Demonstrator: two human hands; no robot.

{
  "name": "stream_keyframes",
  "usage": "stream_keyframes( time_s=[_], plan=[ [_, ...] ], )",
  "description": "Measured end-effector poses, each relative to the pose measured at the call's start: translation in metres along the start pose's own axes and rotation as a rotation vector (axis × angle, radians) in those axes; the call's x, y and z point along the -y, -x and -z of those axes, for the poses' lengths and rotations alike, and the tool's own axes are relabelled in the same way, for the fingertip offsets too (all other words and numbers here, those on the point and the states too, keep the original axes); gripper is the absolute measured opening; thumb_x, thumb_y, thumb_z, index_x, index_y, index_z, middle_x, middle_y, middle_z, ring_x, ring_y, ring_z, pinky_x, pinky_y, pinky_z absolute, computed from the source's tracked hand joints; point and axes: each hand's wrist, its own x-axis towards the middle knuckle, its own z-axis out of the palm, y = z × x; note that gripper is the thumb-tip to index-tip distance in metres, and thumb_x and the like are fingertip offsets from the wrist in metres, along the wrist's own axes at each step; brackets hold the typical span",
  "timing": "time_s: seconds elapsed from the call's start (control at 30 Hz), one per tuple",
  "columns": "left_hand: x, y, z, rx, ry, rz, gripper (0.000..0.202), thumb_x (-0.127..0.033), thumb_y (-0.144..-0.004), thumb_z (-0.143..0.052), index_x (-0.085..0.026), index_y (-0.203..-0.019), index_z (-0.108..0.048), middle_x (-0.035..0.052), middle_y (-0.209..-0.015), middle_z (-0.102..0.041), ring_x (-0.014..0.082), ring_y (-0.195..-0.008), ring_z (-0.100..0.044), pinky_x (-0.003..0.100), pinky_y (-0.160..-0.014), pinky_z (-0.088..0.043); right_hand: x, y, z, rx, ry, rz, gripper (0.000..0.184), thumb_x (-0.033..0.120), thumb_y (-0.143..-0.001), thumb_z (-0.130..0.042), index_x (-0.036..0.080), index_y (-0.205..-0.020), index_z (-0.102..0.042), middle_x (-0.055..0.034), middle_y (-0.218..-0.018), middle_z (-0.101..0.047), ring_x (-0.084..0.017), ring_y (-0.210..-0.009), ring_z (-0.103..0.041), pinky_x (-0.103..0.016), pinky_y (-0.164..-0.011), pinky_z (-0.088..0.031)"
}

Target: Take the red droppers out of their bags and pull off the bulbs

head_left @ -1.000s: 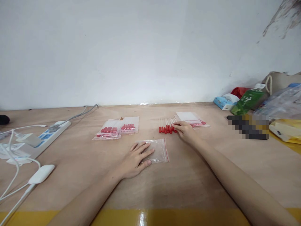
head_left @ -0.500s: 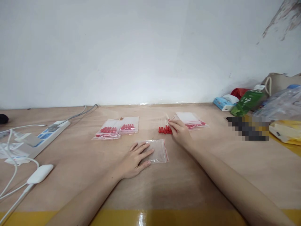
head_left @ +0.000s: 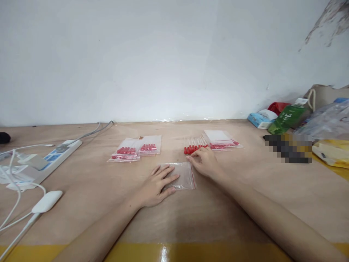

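Note:
My left hand (head_left: 160, 185) lies flat with fingers spread on a clear zip bag (head_left: 183, 176), pressing its left part against the table. The bag's red-lined edge faces right. My right hand (head_left: 204, 161) is just above the bag's upper right corner, thumb and forefinger close together; whether they grip the bag's edge I cannot make out. Just beyond it lies a row of glass droppers (head_left: 193, 149) with red bulbs toward me and clear tubes pointing away. The right end of the row is partly hidden by my right hand.
Filled bags of red-bulbed droppers (head_left: 125, 150) lie at centre left. A stack of bags (head_left: 220, 137) sits right of the row. A power strip (head_left: 65, 156) with white cables is at left; a tissue pack (head_left: 260, 120) and green bottle (head_left: 286, 118) are at right.
My right hand has left the droppers and come nearer, to the bag's upper right corner. More of the dropper row shows. My left hand has stayed on the bag.

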Motion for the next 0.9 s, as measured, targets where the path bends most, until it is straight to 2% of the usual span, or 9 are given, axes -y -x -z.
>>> stream_keyframes(
  time_s=[0.1,0.17,0.27,0.4,0.5,0.57,0.63,0.77,0.9],
  plan=[
    [-0.001,0.0,0.001,0.012,-0.005,-0.022,0.045,-0.044,-0.089,-0.036,-0.035,-0.133,-0.031,0.0036,-0.145,-0.022,0.0263,-0.133,-0.018,0.052,-0.105,-0.018,0.005,0.01,-0.001,0.182,-0.055,-0.126,0.032,0.05,-0.066,-0.064,0.018,-0.065,-0.062,-0.0046,-0.068,-0.057,-0.018,-0.07,-0.049,-0.03,-0.065,-0.039],
    [-0.001,0.0,0.001,0.013,-0.017,-0.047,0.043,-0.042,-0.089,-0.036,-0.035,-0.132,-0.033,0.0023,-0.146,-0.02,0.0262,-0.133,-0.016,0.052,-0.106,-0.017,0.007,0.015,-0.004,0.265,-0.114,-0.153,0.028,0.044,-0.061,-0.069,0.018,-0.063,-0.059,-0.0031,-0.069,-0.057,-0.017,-0.07,-0.049,-0.029,-0.064,-0.038],
    [-0.001,0.001,0.002,-0.012,-0.022,-0.052,0.046,-0.042,-0.089,-0.037,-0.034,-0.134,-0.031,0.0019,-0.146,-0.018,0.0267,-0.134,-0.015,0.051,-0.107,-0.017,0.006,0.016,-0.004,0.303,-0.312,-0.184,0.021,0.033,-0.064,-0.066,0.017,-0.062,-0.053,0.0004,-0.064,-0.056,-0.013,-0.062,-0.049,-0.025,-0.058,-0.037],
    [0.0,0.001,0.002,-0.143,-0.01,0.012,0.056,-0.039,-0.089,-0.038,-0.026,-0.139,-0.017,0.0047,-0.146,-0.018,0.026,-0.134,-0.012,0.047,-0.108,-0.018,-0.007,0.0,0.019,0.244,-0.723,-0.314,0.025,0.035,-0.067,-0.063,0.019,-0.066,-0.046,0.0034,-0.058,-0.053,-0.009,-0.052,-0.05,-0.022,-0.049,-0.04],
    [0.0,0.001,0.001,-0.183,0.007,0.033,0.057,-0.037,-0.089,-0.038,-0.026,-0.14,-0.014,0.0044,-0.145,-0.021,0.0248,-0.134,-0.012,0.045,-0.107,-0.022,-0.031,-0.02,0.047,0.081,-0.826,-0.584,0.021,0.026,-0.067,-0.065,0.019,-0.075,-0.047,0.0034,-0.054,-0.056,-0.01,-0.049,-0.056,-0.022,-0.05,-0.046],
    [0.001,0.001,0.0,-0.175,0.017,0.044,0.057,-0.038,-0.089,-0.038,-0.026,-0.14,-0.014,0.0045,-0.145,-0.021,0.0249,-0.134,-0.013,0.045,-0.107,-0.023,-0.053,-0.034,0.06,-0.066,-0.769,-0.737,0.017,0.017,-0.069,-0.062,0.019,-0.078,-0.047,0.0032,-0.052,-0.057,-0.01,-0.047,-0.057,-0.022,-0.05,-0.048],
    [0.001,0.001,0.0,-0.168,0.025,0.056,0.058,-0.038,-0.089,-0.039,-0.025,-0.14,-0.013,0.0049,-0.145,-0.02,0.025,-0.134,-0.012,0.045,-0.107,-0.023,-0.074,-0.044,0.066,-0.19,-0.65,-0.826,0.016,0.014,-0.069,-0.061,0.019,-0.074,-0.046,0.0031,-0.051,-0.056,-0.01,-0.046,-0.057,-0.022,-0.05,-0.049],
    [0.003,0.002,-0.002,-0.16,0.044,0.07,0.059,-0.039,-0.089,-0.039,-0.025,-0.14,-0.012,0.0055,-0.145,-0.02,0.0252,-0.134,-0.012,0.045,-0.106,-0.024,-0.106,-0.051,0.061,-0.231,-0.496,-0.897,0.018,0.016,-0.063,-0.065,0.018,-0.07,-0.049,0.0015,-0.047,-0.054,-0.015,-0.048,-0.059,-0.024,-0.048,-0.048],
    [0.003,0.001,-0.001,-0.125,0.044,0.087,0.06,-0.04,-0.088,-0.039,-0.025,-0.14,-0.012,0.0053,-0.145,-0.02,0.0244,-0.134,-0.011,0.044,-0.107,-0.023,-0.122,-0.048,0.055,-0.205,-0.311,-0.93,0.023,0.02,-0.059,-0.067,0.015,-0.078,-0.055,-0.0037,-0.054,-0.058,-0.021,-0.063,-0.062,-0.029,-0.057,-0.048]
  ],
)
